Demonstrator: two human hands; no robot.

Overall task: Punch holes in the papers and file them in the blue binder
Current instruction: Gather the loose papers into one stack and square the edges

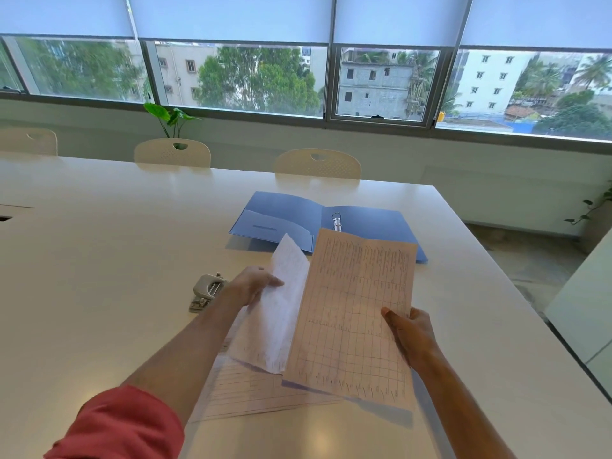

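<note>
Your left hand and right hand pinch the papers; the hole punch lies just left of your left hand.

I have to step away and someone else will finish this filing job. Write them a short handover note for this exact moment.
Left hand pinches the turned-over sheet; right hand grips the gridded sheet, both lifted off the table.
More papers lie on the table beneath them.
Hole punch sits left of the hands, untouched.
Blue binder lies open beyond, its rings bare.
Done: nothing filed yet.
Left: punch every sheet, thread them on the rings, close the binder.
</note>
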